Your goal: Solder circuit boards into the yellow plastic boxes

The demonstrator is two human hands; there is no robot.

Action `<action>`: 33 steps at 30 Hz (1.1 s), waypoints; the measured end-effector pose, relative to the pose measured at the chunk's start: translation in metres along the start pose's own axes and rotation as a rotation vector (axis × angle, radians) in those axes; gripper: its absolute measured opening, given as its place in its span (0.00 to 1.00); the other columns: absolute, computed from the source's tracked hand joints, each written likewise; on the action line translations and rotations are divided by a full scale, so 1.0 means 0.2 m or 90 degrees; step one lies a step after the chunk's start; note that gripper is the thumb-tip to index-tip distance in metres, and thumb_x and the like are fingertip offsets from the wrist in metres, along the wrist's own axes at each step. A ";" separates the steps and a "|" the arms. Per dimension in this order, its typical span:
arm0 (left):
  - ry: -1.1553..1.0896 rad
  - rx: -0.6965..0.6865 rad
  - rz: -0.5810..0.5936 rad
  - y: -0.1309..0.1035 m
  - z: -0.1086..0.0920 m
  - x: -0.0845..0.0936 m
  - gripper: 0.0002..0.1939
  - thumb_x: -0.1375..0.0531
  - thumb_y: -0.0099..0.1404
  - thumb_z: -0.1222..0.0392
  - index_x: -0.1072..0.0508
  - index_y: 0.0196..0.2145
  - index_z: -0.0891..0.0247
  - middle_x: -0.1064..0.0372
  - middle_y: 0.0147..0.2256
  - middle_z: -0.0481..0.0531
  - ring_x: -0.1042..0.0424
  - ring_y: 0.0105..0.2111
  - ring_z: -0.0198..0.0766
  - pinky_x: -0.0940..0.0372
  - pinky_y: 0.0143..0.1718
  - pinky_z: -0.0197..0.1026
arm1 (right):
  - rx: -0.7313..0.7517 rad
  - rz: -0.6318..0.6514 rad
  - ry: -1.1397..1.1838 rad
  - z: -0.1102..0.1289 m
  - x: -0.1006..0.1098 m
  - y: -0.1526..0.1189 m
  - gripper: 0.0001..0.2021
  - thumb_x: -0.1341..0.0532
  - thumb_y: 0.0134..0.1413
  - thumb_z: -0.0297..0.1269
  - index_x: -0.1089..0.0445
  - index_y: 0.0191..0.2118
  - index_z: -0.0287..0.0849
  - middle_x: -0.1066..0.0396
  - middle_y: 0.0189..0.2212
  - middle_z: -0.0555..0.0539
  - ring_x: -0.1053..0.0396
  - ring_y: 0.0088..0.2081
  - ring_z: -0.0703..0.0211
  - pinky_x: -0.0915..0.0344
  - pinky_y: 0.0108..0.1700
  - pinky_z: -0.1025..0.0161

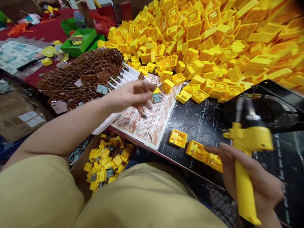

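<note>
My left hand [139,93] hovers over a patterned brown-and-white sheet [152,123], fingers loosely spread and a little blurred, with nothing visibly held. Just beyond its fingertips lies a small grey-green circuit module [157,97] with a yellow part. My right hand [251,177] grips a yellow pistol-shaped soldering gun [245,174], its metal tips pointing away from me and blurred. The fingertips of that hand reach to a yellow casing [215,161] at the bench's front edge. Two more casings, a middle one [196,150] and a left one [178,138], sit open side up in the same row.
A large heap of yellow casings [190,41] covers the back and right. Brown circuit boards [83,79] are piled at left beside white foam [129,76]. A black fan [263,107] stands at right. Below the edge, a box holds filled yellow casings [106,161]. Green trays [79,42] sit behind.
</note>
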State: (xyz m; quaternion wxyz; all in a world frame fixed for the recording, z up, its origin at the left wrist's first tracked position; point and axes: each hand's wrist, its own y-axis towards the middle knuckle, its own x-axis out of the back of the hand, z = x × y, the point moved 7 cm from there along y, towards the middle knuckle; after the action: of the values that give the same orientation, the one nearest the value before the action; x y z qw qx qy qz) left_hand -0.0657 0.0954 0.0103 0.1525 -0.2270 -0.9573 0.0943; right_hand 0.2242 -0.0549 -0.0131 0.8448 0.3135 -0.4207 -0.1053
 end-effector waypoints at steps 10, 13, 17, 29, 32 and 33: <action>-0.459 0.150 0.465 0.00 0.05 -0.81 0.32 0.25 0.53 0.53 0.27 0.55 0.59 0.20 0.40 0.51 0.36 0.16 0.22 0.29 0.24 0.32 | 0.092 0.071 0.244 0.15 -0.06 0.13 0.27 0.36 0.57 0.21 0.41 0.59 0.48 0.28 0.56 0.44 0.30 0.59 0.54 0.28 0.59 0.52; -0.517 0.150 0.491 -0.02 0.03 -0.88 0.27 0.26 0.55 0.51 0.24 0.51 0.59 0.22 0.34 0.46 0.38 0.16 0.22 0.29 0.24 0.31 | 0.113 0.075 0.208 0.14 -0.06 0.10 0.27 0.34 0.56 0.25 0.40 0.58 0.48 0.27 0.54 0.43 0.30 0.59 0.52 0.28 0.58 0.51; -0.568 0.181 0.514 -0.05 0.04 -0.94 0.26 0.39 0.66 0.39 0.25 0.53 0.59 0.25 0.28 0.45 0.36 0.15 0.27 0.30 0.23 0.35 | 0.110 0.048 0.179 0.15 -0.06 0.07 0.22 0.34 0.58 0.27 0.37 0.55 0.48 0.24 0.50 0.46 0.25 0.51 0.54 0.26 0.56 0.51; -0.140 -0.137 0.105 -0.09 0.00 -0.64 0.19 0.29 0.56 0.45 0.18 0.40 0.60 0.20 0.41 0.52 0.24 0.44 0.40 0.33 0.48 0.40 | -0.028 -0.027 0.203 0.19 -0.05 0.08 0.13 0.32 0.58 0.34 0.36 0.44 0.46 0.24 0.34 0.54 0.22 0.33 0.64 0.25 0.35 0.73; -0.240 -0.129 0.061 -0.07 0.03 -0.69 0.20 0.26 0.49 0.44 0.21 0.30 0.62 0.24 0.30 0.49 0.27 0.31 0.34 0.34 0.38 0.37 | -0.025 -0.019 0.207 0.21 -0.08 0.08 0.13 0.32 0.58 0.34 0.37 0.44 0.46 0.24 0.33 0.54 0.22 0.32 0.63 0.25 0.34 0.73; -0.270 -0.124 0.050 -0.06 0.04 -0.70 0.21 0.25 0.48 0.43 0.22 0.28 0.62 0.26 0.28 0.48 0.29 0.29 0.33 0.34 0.36 0.37 | -0.023 -0.018 0.205 0.22 -0.09 0.07 0.14 0.32 0.57 0.34 0.37 0.44 0.46 0.24 0.33 0.54 0.22 0.32 0.63 0.25 0.34 0.72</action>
State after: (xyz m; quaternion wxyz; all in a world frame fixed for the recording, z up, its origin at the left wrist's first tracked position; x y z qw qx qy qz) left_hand 0.0459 0.0179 -0.0294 -0.0784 -0.2529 -0.9629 0.0527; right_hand 0.1772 -0.0546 0.0032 0.9051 0.3171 -0.2735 -0.0734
